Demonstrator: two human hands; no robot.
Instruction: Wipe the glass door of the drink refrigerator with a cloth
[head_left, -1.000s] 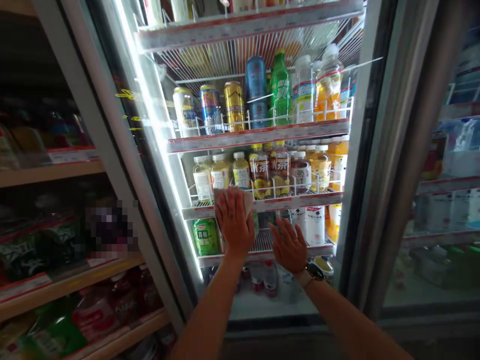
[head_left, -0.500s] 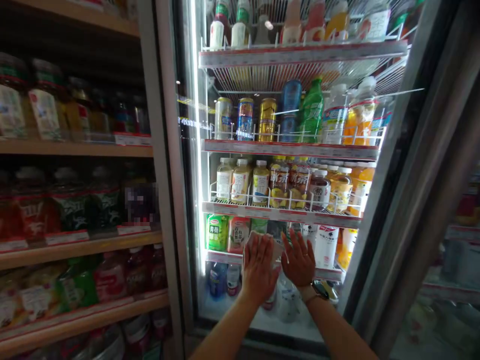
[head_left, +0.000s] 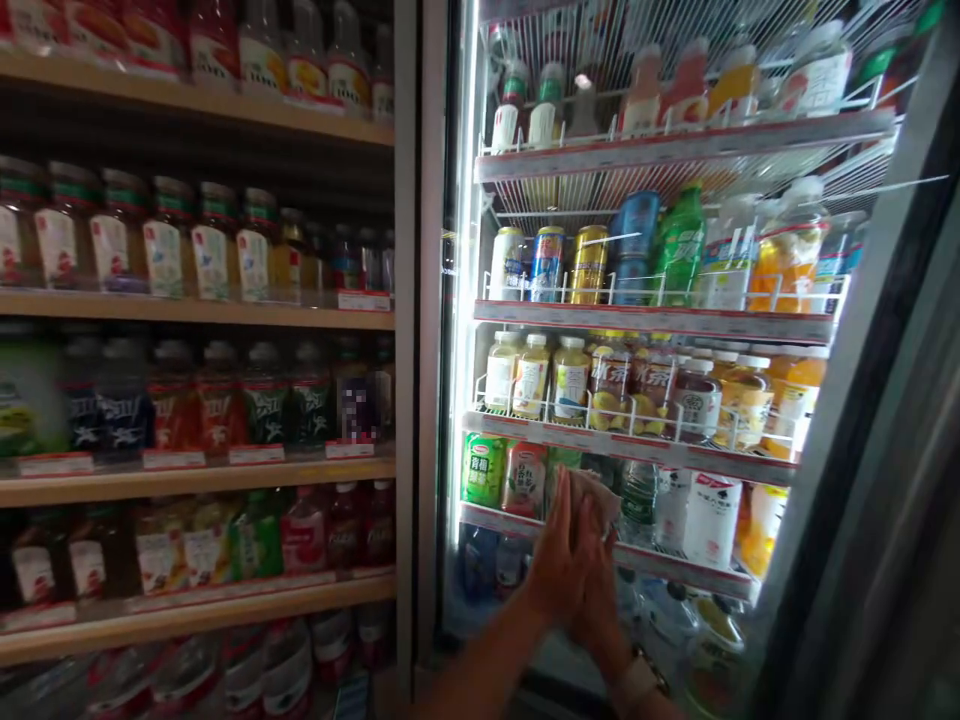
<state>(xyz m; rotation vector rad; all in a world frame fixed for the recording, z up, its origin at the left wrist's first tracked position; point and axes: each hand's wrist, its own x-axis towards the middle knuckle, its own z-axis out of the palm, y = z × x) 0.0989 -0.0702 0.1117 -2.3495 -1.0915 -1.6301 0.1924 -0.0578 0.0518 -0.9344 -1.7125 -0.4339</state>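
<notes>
A pale folded cloth [head_left: 598,492] lies at the fingers of both hands, in front of the glass door of a lit drinks cooler. My left hand [head_left: 561,555] is raised, its fingers pointing up along the cloth's left side and pressed together around its edge. Close against it on the right, my right hand [head_left: 594,575] also touches the cloth; its fingers are partly hidden and blurred, and a watch sits on that wrist. Behind the hands stand a green carton [head_left: 482,470] and a red carton [head_left: 524,480] on a lower cooler shelf.
Wooden shelves [head_left: 195,310] with rows of bottles fill the left side. A metal door frame [head_left: 415,350] stands between them and the cooler. Cans and bottles fill the cooler's wire shelves [head_left: 660,322]. A dark frame edge runs down the right.
The view has turned left, showing more of the wooden shelves. My right hand has come in against my left hand; earlier they were apart, fingers spread, the left one flat on the cloth.
</notes>
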